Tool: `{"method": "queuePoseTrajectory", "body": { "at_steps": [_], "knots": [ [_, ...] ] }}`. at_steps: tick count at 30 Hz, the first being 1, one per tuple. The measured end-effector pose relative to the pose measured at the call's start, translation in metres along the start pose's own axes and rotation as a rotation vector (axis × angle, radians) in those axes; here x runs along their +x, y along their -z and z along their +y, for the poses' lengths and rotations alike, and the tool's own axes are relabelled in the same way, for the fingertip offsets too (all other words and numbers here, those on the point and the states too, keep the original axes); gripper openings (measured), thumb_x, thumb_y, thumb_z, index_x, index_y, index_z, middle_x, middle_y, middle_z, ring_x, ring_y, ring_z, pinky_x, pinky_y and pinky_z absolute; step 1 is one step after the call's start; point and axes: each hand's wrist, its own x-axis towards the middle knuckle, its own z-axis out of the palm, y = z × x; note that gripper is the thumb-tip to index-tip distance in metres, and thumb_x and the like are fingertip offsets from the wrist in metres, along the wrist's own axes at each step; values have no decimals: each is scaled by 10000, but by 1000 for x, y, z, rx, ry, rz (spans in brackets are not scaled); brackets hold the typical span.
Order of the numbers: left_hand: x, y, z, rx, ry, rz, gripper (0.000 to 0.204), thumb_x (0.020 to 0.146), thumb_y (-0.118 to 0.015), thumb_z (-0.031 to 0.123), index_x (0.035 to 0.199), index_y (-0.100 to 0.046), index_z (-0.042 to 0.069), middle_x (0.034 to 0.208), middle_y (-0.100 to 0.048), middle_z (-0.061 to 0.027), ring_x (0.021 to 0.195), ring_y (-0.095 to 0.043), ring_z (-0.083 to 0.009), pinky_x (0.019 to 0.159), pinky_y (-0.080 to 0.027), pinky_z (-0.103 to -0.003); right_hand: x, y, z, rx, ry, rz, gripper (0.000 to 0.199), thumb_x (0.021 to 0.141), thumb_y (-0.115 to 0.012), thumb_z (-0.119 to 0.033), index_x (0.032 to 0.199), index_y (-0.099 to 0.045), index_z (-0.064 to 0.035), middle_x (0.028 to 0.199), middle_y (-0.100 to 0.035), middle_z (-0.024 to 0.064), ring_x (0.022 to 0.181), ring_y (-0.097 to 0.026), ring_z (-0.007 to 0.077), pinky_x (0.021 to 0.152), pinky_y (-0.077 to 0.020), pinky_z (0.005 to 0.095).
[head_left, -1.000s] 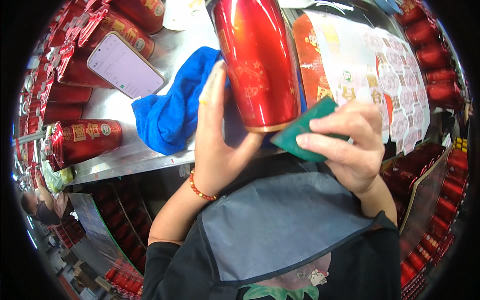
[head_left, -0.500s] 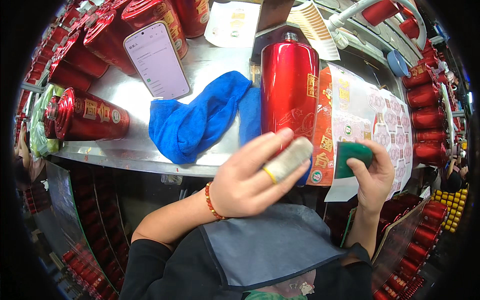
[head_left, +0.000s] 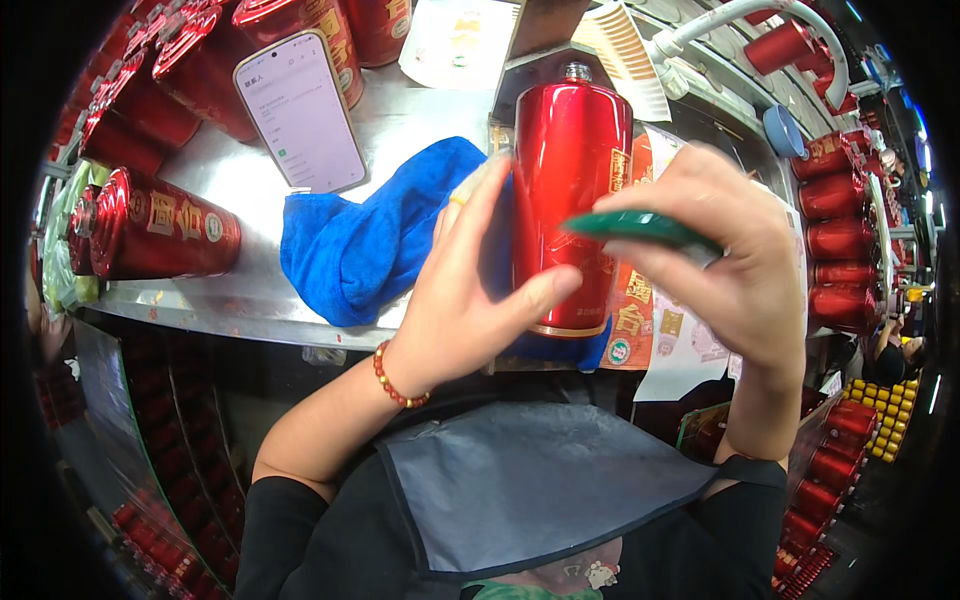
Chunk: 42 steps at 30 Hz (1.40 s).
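A glossy red bottle (head_left: pixel 570 140) with gold lettering lies on the table in front of me, its neck pointing away. Alongside its left side is my left hand (head_left: pixel 455 285), fingers stretched out and the thumb spread across the bottle's lower part. A pale finger cover with a yellow edge sits on one of these fingers. My right hand (head_left: pixel 735 250) pinches a flat green scraper (head_left: pixel 645 228), its tip over the middle of the bottle. Whether the tip touches is unclear. The hand is slightly blurred.
A crumpled blue cloth (head_left: pixel 365 235) lies left of the bottle, below a propped phone (head_left: pixel 302 115). Another red bottle (head_left: pixel 165 225) lies farther left. Printed label sheets (head_left: pixel 665 365) are on the right, under a white curved pipe (head_left: pixel 735 22). A blue cup (head_left: pixel 783 130) stands beyond.
My left hand has swung from across the bottle's lower end to its left side, its fingers spreading. The right hand has brought the green scraper leftward and up, over the bottle.
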Motion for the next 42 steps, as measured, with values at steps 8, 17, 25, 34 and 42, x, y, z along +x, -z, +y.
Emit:
{"method": "queuePoseTrajectory", "body": {
  "at_steps": [8, 17, 25, 34, 42],
  "knots": [
    [11, -10, 0, -232, 99, 24, 821, 1003, -659, 337, 1572, -252, -92, 1552, -387, -283, 1476, -325, -376, 1223, -243, -441, -18, 15, 4, 67, -238, 92, 263, 831, -780, 33, 1087, -717, 31, 870, -579, 28, 807, -545, 101, 705, -417, 241],
    [6, -5, 1, -151, 96, 8, 750, 1039, -606, 325, 1588, -264, -56, 1568, -381, -251, 1450, -336, -362, 1215, -245, -436, -12, 5, -11, 68, -175, -47, 285, 754, -813, -4, 1025, -728, 17, 894, -702, 83, 800, -649, 174, 720, -476, 292],
    [8, -13, 2, -119, 45, 96, 638, 1065, -547, 276, 1559, -334, -67, 1469, -483, -232, 1382, -393, -335, 1187, -273, -417, 10, 3, -5, -85, -97, -64, 239, 797, -783, -8, 1030, -730, -25, 866, -651, 76, 771, -628, 194, 695, -475, 296],
    [-1, -6, 5, -64, -6, 60, 503, 1110, -384, 180, 1574, -367, -12, 1621, -377, -163, 1507, -320, -266, 1236, -192, -379, 21, 3, -7, -206, 10, 2, 273, 769, -793, 13, 1035, -773, -48, 784, -593, 52, 699, -548, 156, 616, -416, 304],
    [-16, 9, 13, 341, -483, 100, 466, 787, -702, 33, 1252, -694, 7, 1340, -662, -144, 1162, -590, -311, 1038, -452, -413, -4, 12, 0, -117, -212, 135, 254, 819, -790, 21, 1069, -754, -9, 815, -603, 38, 733, -547, 112, 643, -417, 256]
  ]
}}
